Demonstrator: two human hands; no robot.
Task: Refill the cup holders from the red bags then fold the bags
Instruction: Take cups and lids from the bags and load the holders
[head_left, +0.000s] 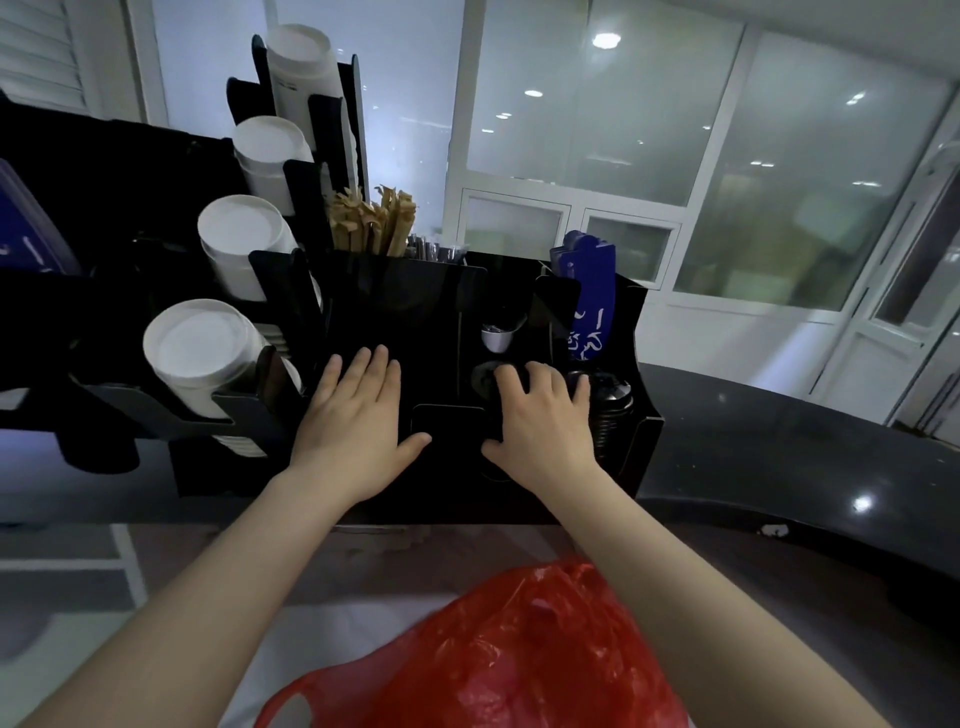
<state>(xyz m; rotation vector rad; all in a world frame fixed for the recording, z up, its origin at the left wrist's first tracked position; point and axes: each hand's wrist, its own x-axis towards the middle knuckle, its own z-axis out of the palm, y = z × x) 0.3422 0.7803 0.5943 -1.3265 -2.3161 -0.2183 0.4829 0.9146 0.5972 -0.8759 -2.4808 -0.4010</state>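
Both touch the cup holder (415, 312): left hand (353, 415) flat, right hand (540, 421) bent.

Black cup holder with white cups, and a red bag in front of it.
The cup holder (405, 312) stands upright. Four stacks of white cups (208, 353) lie tilted in its left slots, showing their bottoms. The red bag (519, 649), of thin crumpled plastic, lies nearer, with one handle loop visible.
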